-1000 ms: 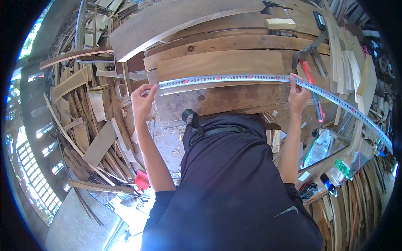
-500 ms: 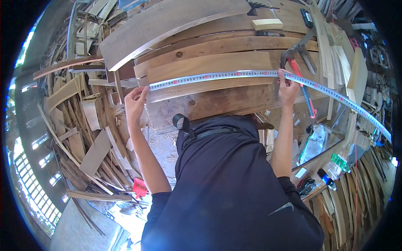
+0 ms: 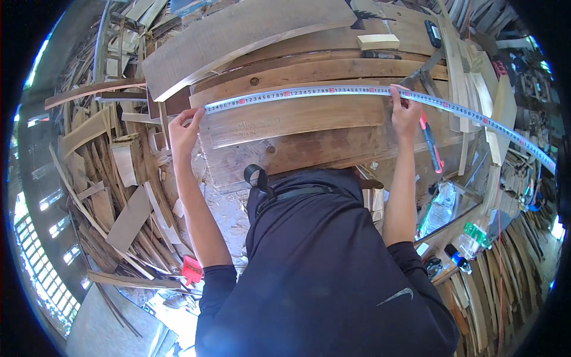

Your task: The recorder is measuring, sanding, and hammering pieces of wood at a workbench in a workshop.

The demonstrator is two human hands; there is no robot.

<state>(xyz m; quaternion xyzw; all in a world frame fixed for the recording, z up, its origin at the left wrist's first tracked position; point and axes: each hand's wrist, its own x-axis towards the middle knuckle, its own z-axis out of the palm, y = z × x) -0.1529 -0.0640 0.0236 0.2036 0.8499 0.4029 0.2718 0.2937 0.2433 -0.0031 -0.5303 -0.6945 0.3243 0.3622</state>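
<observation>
A metal measuring tape (image 3: 309, 91) is stretched over a light wooden board (image 3: 297, 122) on the plank bench (image 3: 303, 149). My left hand (image 3: 185, 130) pinches the tape's end near the board's left side. My right hand (image 3: 403, 118) grips the tape near the board's right end, and the tape runs on past it toward the far right. Just right of my right hand lie a red-handled tool (image 3: 430, 143) and a dark metal tool (image 3: 419, 77), partly under the tape.
A wide plank (image 3: 238, 35) lies across the back, near a small wood block (image 3: 377, 41) and black devices (image 3: 433, 34). Scrap wood (image 3: 101, 202) is heaped left, with a red plastic item (image 3: 191, 269). Strips (image 3: 482, 285), plastic bags (image 3: 439, 211) and bottles (image 3: 461, 256) are right.
Both hands have raised the tape farther up the picture, away from my body, uncovering more of the board's near part. Both still grip it.
</observation>
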